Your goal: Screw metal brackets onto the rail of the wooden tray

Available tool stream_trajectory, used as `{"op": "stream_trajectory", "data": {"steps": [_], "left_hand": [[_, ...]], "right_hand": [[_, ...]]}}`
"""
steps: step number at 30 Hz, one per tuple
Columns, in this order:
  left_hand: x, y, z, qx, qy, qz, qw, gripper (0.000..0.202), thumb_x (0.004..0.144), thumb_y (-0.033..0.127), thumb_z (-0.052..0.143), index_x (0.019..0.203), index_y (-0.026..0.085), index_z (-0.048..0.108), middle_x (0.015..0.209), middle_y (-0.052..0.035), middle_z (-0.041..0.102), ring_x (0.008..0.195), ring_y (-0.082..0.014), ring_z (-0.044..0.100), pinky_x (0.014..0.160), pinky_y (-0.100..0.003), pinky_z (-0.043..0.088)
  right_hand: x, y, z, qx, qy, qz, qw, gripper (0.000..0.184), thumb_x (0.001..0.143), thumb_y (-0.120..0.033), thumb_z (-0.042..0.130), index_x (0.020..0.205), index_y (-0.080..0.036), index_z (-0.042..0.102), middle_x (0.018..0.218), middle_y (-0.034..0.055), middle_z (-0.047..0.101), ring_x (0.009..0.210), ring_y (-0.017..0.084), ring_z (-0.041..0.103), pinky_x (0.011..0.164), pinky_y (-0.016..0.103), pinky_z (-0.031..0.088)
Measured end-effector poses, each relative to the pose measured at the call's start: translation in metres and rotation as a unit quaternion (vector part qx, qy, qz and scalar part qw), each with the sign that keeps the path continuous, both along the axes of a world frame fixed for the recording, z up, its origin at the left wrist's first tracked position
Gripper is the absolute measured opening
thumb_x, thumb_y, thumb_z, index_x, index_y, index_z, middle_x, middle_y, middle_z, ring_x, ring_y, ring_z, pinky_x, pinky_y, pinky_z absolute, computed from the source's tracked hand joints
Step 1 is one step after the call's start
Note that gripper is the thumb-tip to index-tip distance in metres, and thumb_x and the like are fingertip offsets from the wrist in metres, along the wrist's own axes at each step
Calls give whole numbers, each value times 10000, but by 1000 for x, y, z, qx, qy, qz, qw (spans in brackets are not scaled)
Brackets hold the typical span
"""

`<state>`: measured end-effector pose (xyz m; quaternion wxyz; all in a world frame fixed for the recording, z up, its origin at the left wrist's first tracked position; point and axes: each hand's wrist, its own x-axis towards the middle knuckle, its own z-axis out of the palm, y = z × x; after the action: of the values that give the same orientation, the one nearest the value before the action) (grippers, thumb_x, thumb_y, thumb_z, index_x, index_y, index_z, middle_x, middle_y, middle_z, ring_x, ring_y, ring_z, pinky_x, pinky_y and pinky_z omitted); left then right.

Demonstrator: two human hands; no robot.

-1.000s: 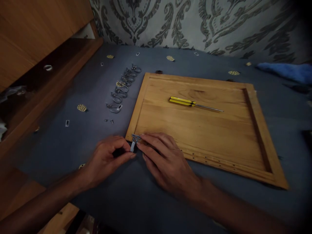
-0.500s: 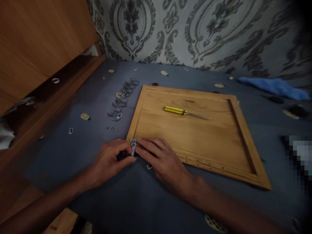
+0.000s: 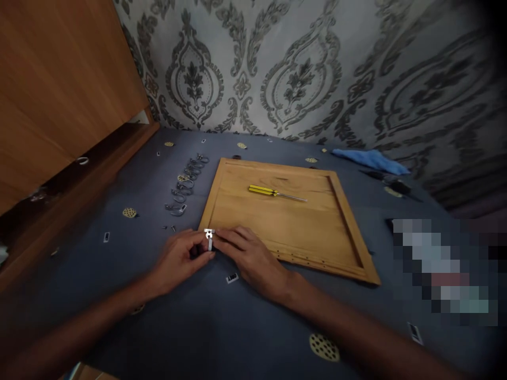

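A small shiny metal cabinet hinge sits at the near left corner of a framed wooden cabinet door lying on the cloth. My left hand pinches the hinge from the left, thumb below and index finger curled beside it. From the other side, fingertips of my right hand close against the hinge at the door's corner; its thumb is hard to make out. A yellow-handled screwdriver rests on the door panel. Left of the door, several more hinges stand in a row, with two screws just below.
A dark patterned cloth covers the work surface. A wooden cabinet rises at left, and a wallpapered wall stands behind. At the right are a blue cloth, a dark tool-like item and a blurred-out object.
The camera view has tilted up and shifted right, so more wall shows and the door appears smaller. Both hands stay at the hinge, which catches more light now.
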<state>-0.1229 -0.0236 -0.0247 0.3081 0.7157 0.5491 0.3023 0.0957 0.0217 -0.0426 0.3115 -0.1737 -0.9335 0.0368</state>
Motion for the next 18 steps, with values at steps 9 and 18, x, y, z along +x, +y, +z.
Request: {"op": "stream_trajectory", "data": {"steps": [9,18], "left_hand": [[0,2,-10,-10,-10,20,1000,212,848,327,647,699,186,595,690,6,612,687,-162,532,654,-264,361],[-4,6,-13,17,-20,8,1000,248,810,372,670,685,176,585,654,24,562,614,-132,468,592,-239,329]], "right_hand": [[8,-4,-1,40,-27,-51,998,284,1036,-96,450,1177,-100,698,1141,134,727,983,234,589,887,357,555],[1,1,-12,72,-67,-75,992,188,996,-102,573,1126,-134,706,1085,123,725,966,220,613,861,353,571]]}}
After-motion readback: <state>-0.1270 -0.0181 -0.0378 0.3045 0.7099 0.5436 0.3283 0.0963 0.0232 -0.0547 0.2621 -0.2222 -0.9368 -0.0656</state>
